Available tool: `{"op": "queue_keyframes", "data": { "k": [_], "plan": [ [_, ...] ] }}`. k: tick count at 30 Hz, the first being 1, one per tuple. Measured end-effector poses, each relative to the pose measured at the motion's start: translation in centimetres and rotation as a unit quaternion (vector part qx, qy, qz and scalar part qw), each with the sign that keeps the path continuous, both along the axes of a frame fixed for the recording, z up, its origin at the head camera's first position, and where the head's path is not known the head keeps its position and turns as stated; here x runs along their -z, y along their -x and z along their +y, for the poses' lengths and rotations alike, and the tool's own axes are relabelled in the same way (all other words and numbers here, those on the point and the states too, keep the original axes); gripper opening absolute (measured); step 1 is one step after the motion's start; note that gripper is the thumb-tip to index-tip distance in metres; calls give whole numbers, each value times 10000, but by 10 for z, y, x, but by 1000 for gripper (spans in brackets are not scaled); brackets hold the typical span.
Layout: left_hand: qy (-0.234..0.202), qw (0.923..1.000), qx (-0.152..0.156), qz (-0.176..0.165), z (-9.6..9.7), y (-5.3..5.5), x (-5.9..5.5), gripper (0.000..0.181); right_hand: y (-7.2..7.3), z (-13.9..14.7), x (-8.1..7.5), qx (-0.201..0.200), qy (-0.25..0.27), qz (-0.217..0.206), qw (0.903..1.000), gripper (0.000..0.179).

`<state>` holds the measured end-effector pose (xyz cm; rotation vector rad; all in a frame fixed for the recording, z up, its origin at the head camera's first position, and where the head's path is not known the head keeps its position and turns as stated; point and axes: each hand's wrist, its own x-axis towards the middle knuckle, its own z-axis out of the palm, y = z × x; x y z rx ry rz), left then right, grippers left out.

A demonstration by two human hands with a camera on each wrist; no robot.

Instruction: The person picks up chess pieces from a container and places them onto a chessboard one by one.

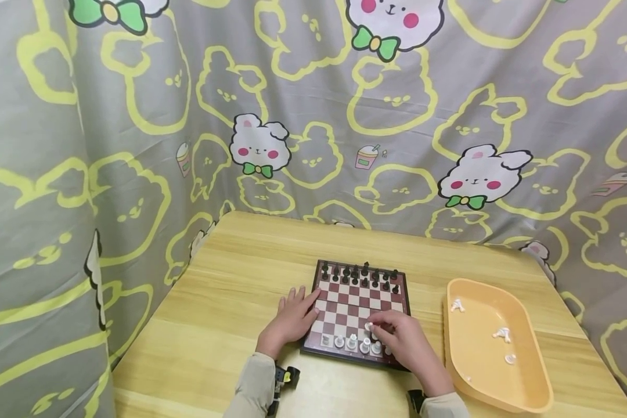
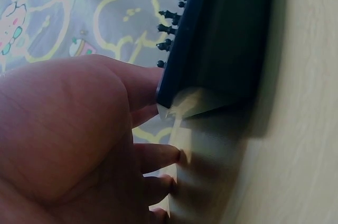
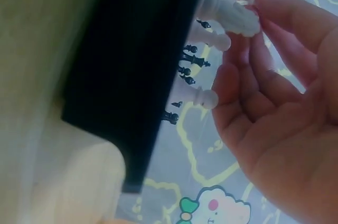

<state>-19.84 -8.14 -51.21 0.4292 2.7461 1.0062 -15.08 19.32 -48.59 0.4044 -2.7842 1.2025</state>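
Note:
A chessboard (image 1: 339,316) lies on the table, black pieces (image 1: 355,276) standing along its far side and white pieces (image 1: 352,341) along its near side. My right hand (image 1: 404,339) pinches a small white pawn (image 1: 368,327) between thumb and fingertips, just beyond the near row. In the right wrist view the fingers of my right hand (image 3: 280,81) reach around white pieces, a scalloped one (image 3: 232,15) closest to the camera. My left hand (image 1: 291,320) rests at the board's left edge, fingers extended; in the left wrist view the thumb side of this hand (image 2: 68,129) meets the board's rim (image 2: 171,76).
An orange tray (image 1: 483,371) stands right of the board, with several white pieces (image 1: 501,334) lying in it. Light wooden table (image 1: 214,290) surrounds the board. A grey patterned curtain (image 1: 313,191) hangs behind the table and at both sides.

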Motion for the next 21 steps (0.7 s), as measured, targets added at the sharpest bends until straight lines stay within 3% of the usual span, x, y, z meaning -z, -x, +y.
{"op": "queue_keyframes", "data": {
  "k": [6, 21],
  "plan": [
    [13, 10000, 25, -2, 0, -1, 2, 52, 1, -1, 2, -204, -425, 104, 9988, 14],
    [21, 10000, 47, 35, 0, 1, 0, 52, 13, -1, -3, -621, -544, -122, 9965, 14]
  ]
}}
